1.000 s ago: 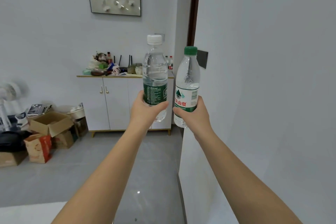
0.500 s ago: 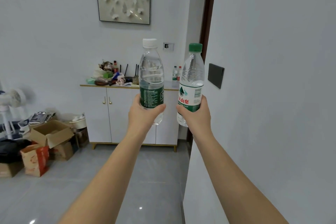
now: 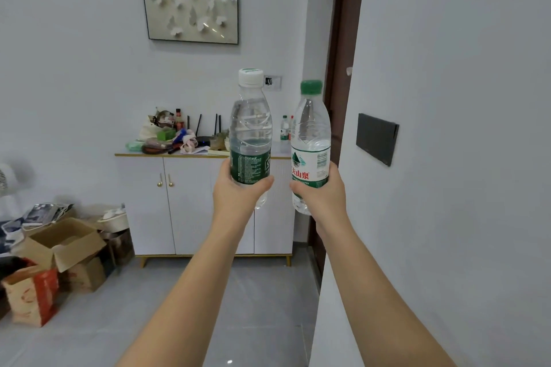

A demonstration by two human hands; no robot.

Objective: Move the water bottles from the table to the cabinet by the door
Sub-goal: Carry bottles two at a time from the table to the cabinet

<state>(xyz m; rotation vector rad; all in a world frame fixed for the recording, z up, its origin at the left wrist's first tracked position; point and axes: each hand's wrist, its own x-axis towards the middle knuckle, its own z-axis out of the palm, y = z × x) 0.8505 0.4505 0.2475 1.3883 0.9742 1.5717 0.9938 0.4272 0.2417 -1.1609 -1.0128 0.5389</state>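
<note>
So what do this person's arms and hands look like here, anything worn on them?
Both forearms are bare up to the frame's bottom edge: no sleeves show. The left hand and right hand wear no gloves, and no watch, bracelet or ring is visible on either.

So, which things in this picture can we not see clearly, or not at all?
- Head view: the left hand covers the lower part of the clear white-capped water bottle.
- The right hand covers part of the clear green-capped water bottle.
- Both held bottles hide part of the top of the white two-door cabinet.
- The two small bottles standing there are too small to read.
- The left edge cuts off the white fan.
</note>
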